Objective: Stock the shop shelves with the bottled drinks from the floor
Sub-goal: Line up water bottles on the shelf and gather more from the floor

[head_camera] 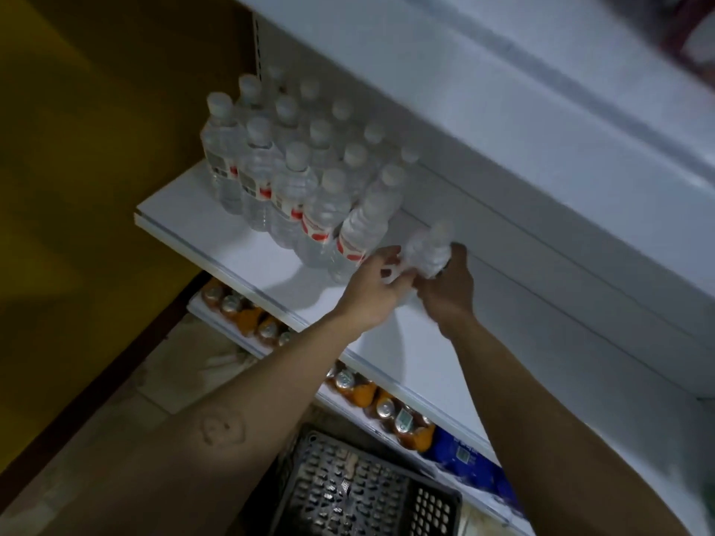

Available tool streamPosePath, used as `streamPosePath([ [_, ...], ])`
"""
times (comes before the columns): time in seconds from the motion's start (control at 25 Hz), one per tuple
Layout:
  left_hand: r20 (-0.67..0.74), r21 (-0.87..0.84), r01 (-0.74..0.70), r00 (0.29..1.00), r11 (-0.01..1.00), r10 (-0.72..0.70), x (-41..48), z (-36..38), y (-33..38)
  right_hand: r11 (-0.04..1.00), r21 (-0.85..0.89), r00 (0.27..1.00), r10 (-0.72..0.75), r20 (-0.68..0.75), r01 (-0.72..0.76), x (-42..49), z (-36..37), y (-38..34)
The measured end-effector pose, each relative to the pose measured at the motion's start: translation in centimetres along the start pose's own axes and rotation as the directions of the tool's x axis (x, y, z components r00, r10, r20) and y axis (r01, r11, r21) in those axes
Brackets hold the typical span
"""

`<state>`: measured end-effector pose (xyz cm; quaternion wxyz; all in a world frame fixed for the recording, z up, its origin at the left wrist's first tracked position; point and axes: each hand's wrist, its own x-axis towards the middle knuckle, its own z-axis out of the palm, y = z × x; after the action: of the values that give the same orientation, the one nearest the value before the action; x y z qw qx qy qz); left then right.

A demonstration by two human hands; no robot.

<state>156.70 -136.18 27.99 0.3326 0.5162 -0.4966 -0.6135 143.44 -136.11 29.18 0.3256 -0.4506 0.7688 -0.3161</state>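
Bottle (427,249) held over shelf (232,241), just right of stocked block (294,187), tilted and blurred. My right hand (449,292) wraps body. My left hand (371,288) pinches lower end.

Handling, judged: light, thin plastic, dents under squeeze, smooth. Take mid-body, at label.

Count: one in hand. About fourteen caps in block, rear ones unclear. One crate (348,489) below.

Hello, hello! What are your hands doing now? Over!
Gripping water bottle: left hand, right hand. Beside bottle rows on shelf. Nothing blocking.
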Motion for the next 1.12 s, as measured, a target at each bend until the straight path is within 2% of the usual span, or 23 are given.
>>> streamPosePath([
  [0.28,0.015,0.049,0.024,1.0,0.999,-0.024,4.4,1.9,-1.2,0.996,0.088,1.0,-0.01,-0.024,0.012,7.8,2.1,0.9],
  [0.48,-0.058,0.117,0.015,0.998,0.993,-0.008,6.4,1.8,-1.7,0.989,0.145,1.0,-0.018,0.005,0.017,10.4,2.6,0.4],
  [0.72,0.066,0.113,0.13,0.988,0.985,-0.138,5.2,2.2,-1.5,0.988,0.155,1.0,-0.012,0.028,0.008,11.7,3.0,0.1],
  [0.88,0.071,0.18,0.126,0.987,0.976,-0.141,3.3,2.4,-0.9,0.995,0.083,0.989,0.042,0.141,-0.054,10.4,2.4,-0.1],
  [1.0,0.063,0.229,0.113,0.989,0.967,-0.131,0.8,2.7,-0.4,0.973,0.19,0.984,0.104,0.145,-0.131,6.3,1.4,0.5],
  [1.12,0.044,0.262,0.129,0.988,0.956,-0.145,-2.3,2.9,-0.6,0.94,0.324,0.99,0.076,0.118,-0.111,0.6,-0.4,1.8],
])
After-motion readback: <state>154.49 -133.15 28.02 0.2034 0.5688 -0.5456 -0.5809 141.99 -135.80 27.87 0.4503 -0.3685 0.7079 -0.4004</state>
